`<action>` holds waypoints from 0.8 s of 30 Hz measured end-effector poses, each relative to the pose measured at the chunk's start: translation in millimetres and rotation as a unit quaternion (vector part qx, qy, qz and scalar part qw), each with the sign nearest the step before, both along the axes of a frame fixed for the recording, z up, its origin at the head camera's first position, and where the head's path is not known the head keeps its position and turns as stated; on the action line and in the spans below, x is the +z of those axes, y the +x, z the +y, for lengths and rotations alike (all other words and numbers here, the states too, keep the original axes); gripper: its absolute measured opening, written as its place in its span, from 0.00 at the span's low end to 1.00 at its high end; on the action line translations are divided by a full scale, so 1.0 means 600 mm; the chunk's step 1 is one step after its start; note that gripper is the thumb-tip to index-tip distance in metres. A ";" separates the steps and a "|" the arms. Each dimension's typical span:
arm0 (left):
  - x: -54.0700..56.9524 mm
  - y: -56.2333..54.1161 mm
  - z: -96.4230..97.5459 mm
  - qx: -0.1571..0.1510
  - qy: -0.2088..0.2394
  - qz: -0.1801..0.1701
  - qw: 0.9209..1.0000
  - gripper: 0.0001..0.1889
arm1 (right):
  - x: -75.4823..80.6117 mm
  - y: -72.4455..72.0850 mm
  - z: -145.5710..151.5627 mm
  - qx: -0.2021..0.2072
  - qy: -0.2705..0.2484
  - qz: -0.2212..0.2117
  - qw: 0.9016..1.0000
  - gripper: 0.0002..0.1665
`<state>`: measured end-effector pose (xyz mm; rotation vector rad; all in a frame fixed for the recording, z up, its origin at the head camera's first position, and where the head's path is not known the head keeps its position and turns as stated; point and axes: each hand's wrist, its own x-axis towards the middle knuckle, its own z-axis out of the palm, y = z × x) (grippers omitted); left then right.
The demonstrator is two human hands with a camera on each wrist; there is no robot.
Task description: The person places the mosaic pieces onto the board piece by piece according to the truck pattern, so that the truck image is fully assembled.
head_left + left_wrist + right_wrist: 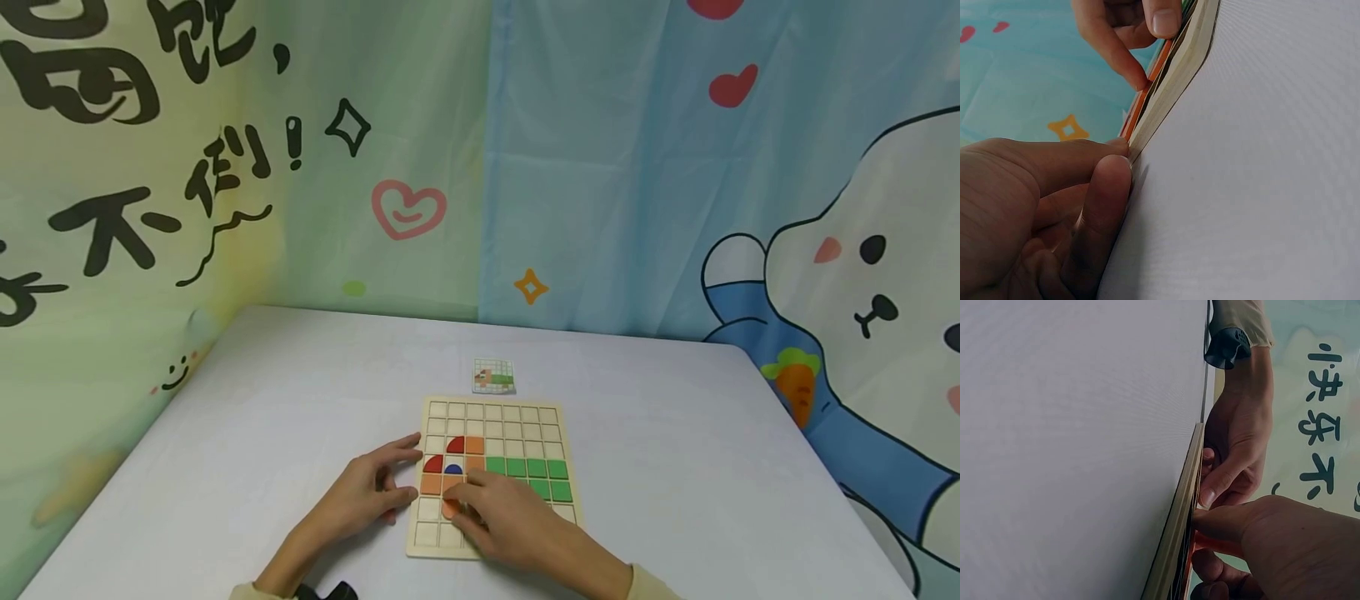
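Observation:
A wooden grid board (435,542) lies on the white table, partly filled with coloured tiles. My right hand (517,517) is over its lower middle, with thumb and forefinger at an orange piece (450,509) just below the orange row. The piece looks rounded, though the fingers partly cover it. My left hand (367,486) rests its fingertips and thumb against the board's left edge. Red quarter-circle tiles (456,445), a blue half-circle tile (453,469), orange square tiles (431,484) and green square tiles (536,469) sit in the grid. The right hand hides several cells.
Behind the board lies a small pattern card (493,376) printed with a coloured grid picture. A black object (330,592) shows by the left wrist. Printed curtains (600,167) hang along the table's back and left side.

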<state>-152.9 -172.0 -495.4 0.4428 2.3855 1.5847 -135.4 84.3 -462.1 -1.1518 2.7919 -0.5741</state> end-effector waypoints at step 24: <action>0.031 0.008 -0.001 0.034 -0.096 0.014 0.995 0.29 | 0.000 -0.017 0.135 -0.142 -0.014 0.025 0.989 0.20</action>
